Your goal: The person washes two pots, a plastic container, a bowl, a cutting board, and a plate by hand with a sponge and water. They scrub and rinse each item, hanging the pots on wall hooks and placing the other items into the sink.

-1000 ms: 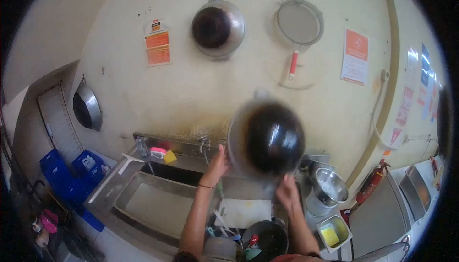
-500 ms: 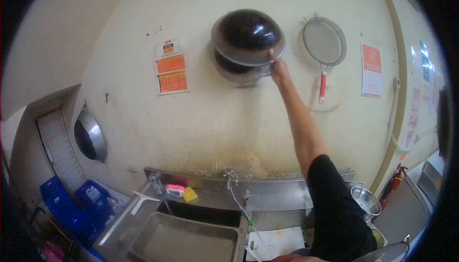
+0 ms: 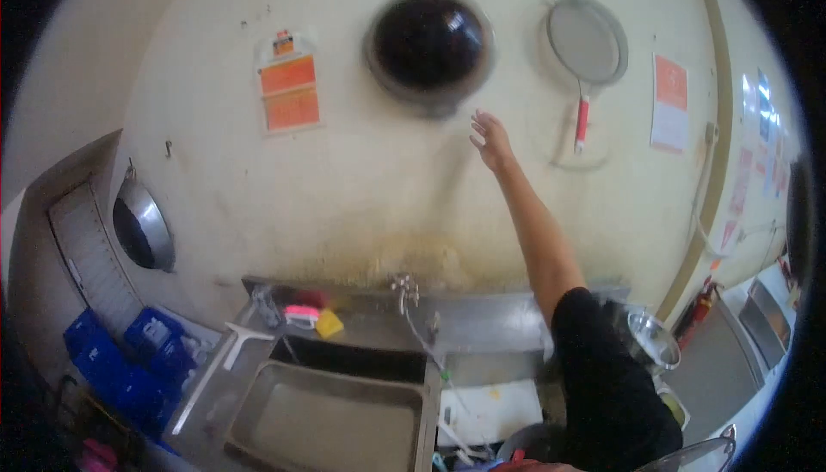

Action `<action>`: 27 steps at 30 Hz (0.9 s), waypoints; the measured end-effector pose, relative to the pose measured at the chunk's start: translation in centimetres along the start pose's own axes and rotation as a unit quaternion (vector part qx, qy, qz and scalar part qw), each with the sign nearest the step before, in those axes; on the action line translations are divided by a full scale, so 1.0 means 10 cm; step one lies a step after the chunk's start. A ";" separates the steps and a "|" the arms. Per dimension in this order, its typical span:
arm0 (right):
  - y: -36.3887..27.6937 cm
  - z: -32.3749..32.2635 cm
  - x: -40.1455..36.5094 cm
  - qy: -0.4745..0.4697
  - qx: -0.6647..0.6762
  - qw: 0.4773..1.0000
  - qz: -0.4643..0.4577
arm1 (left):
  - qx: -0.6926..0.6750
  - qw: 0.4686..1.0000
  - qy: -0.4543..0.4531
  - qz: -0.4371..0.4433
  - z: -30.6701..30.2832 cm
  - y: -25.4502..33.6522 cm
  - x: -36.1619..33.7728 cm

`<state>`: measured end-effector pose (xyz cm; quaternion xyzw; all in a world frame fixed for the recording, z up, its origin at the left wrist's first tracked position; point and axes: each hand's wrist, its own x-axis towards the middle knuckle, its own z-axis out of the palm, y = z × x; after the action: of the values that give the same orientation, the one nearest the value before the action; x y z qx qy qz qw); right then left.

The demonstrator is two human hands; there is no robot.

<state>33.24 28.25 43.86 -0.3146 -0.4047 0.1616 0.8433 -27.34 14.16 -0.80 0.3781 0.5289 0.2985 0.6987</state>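
Observation:
A wok [image 3: 428, 42] with a blackened base hangs on the wall, its base turned toward me. My right hand [image 3: 493, 141] is raised just below and to the right of its rim, apart from it. The fingers are spread and hold nothing. To the right of the wok, a round mesh strainer [image 3: 588, 40] with a red handle hangs on the wall. My left hand is out of view.
Below stands a steel sink unit with a large rectangular pan [image 3: 331, 416], a white cutting board [image 3: 490, 412], a yellow sponge [image 3: 329, 324] and a white squeegee [image 3: 237, 343]. Metal bowls [image 3: 654, 340] sit at right. Another wok [image 3: 144, 224] hangs at left above blue containers [image 3: 103, 360].
My right hand has let go of the wok and drawn down from its rim. The wok, tilted out from the wall before, now hangs flat against it. The view has shifted slightly.

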 end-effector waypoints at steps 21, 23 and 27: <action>0.64 -3.11 -6.79 -0.165 -0.633 0.599 0.461 | 0.567 0.688 -0.394 0.225 2.47 -1.58 0.25; 0.38 -2.99 -6.57 -0.038 -0.818 0.525 0.232 | 0.560 0.707 -0.384 0.198 2.59 -1.58 0.19; -0.03 -3.65 -6.40 0.065 -0.811 0.487 0.317 | 0.500 0.749 -0.407 0.153 2.72 -1.57 -0.05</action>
<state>22.20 -20.29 -10.44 -0.9761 -0.1733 -0.0026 0.1311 -0.95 -0.50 -9.61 0.8349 0.2034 -0.0877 0.5039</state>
